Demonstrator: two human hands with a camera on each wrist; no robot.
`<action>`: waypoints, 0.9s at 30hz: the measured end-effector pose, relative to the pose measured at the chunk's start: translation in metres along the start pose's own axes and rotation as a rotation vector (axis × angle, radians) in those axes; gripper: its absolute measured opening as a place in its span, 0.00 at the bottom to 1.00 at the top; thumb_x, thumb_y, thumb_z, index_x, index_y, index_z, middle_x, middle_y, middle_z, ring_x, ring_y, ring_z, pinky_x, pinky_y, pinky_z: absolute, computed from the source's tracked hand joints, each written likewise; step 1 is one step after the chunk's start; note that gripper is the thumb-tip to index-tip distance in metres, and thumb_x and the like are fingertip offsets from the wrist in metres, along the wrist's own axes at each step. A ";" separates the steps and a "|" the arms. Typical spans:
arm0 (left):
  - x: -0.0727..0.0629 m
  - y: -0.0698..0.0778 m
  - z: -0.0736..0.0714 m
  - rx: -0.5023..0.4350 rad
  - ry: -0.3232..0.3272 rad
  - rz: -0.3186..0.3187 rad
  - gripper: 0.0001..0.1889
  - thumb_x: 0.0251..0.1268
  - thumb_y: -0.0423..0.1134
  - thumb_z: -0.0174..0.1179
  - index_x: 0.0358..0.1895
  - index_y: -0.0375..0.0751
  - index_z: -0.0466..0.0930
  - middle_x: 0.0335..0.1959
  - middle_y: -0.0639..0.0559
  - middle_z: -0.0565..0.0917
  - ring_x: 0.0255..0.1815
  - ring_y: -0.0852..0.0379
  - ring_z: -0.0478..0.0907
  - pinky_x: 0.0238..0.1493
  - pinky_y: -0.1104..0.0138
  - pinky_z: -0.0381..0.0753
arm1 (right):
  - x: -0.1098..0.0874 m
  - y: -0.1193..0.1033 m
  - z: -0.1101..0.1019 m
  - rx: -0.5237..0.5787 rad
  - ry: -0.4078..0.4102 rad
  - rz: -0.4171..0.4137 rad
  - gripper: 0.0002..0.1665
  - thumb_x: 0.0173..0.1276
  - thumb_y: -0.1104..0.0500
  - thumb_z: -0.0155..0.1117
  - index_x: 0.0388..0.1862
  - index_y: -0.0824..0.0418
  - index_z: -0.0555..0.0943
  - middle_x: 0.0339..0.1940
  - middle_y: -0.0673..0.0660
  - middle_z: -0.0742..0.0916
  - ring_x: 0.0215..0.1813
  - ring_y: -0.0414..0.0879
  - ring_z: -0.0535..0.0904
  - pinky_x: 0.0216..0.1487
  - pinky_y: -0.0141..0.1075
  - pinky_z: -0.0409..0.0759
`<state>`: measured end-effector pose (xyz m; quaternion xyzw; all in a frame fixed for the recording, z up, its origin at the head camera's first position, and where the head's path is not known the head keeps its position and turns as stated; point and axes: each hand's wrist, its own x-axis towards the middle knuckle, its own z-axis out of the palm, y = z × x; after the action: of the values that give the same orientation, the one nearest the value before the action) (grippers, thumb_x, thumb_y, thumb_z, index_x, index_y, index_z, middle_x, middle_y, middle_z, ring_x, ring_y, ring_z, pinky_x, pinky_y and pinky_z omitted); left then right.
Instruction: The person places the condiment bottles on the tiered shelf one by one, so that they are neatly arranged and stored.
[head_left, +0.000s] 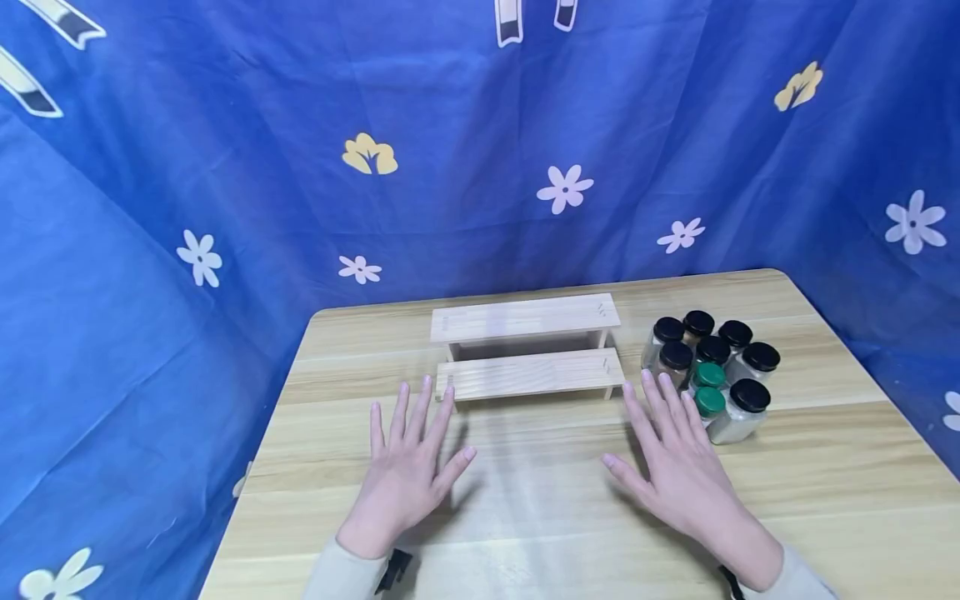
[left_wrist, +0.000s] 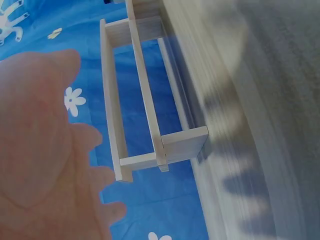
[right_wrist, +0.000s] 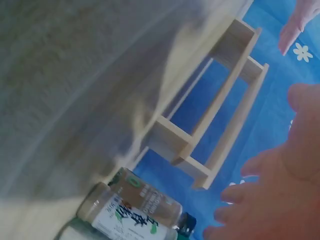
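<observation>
My left hand (head_left: 405, 479) hovers palm down over the table with its fingers spread, in front of the left end of a two-tier wooden rack (head_left: 528, 375). My right hand (head_left: 678, 475), also spread and holding nothing, is near the rack's right end, just left of a cluster of spice jars. The jars have black lids (head_left: 750, 395) or green lids (head_left: 709, 402). In the right wrist view a labelled jar (right_wrist: 125, 220) lies below the rack (right_wrist: 220, 120). The left wrist view shows the rack (left_wrist: 147, 95) beside the left palm (left_wrist: 35, 145).
The light wood table (head_left: 555, 517) carries the rack near its back edge and the jars at the back right. Blue flowered cloth (head_left: 465, 200) hangs behind the table and along both sides.
</observation>
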<state>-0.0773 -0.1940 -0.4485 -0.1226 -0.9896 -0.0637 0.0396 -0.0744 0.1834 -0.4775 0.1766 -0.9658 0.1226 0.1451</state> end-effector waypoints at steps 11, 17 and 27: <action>0.013 -0.010 -0.002 -0.234 0.033 -0.022 0.44 0.81 0.67 0.44 0.88 0.54 0.38 0.89 0.42 0.43 0.88 0.33 0.42 0.86 0.31 0.46 | 0.003 0.020 -0.029 0.121 0.190 0.031 0.55 0.72 0.41 0.67 0.87 0.60 0.54 0.87 0.67 0.59 0.90 0.61 0.45 0.93 0.49 0.38; 0.020 -0.022 -0.002 -0.376 0.090 -0.030 0.41 0.83 0.64 0.45 0.88 0.52 0.42 0.88 0.41 0.51 0.85 0.33 0.53 0.84 0.33 0.56 | -0.003 0.040 -0.040 0.179 0.232 0.114 0.51 0.74 0.44 0.68 0.86 0.60 0.57 0.87 0.67 0.60 0.88 0.65 0.49 0.93 0.51 0.41; 0.038 -0.033 0.007 -0.682 0.054 -0.117 0.41 0.83 0.64 0.46 0.87 0.49 0.44 0.81 0.33 0.66 0.68 0.35 0.80 0.73 0.44 0.81 | -0.020 0.084 -0.054 0.266 0.262 0.263 0.43 0.77 0.55 0.63 0.85 0.64 0.59 0.81 0.76 0.66 0.78 0.79 0.60 0.86 0.69 0.51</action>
<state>-0.1224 -0.2162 -0.4558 -0.0700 -0.9154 -0.3959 0.0187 -0.0755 0.2810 -0.4496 0.0495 -0.9287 0.2884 0.2277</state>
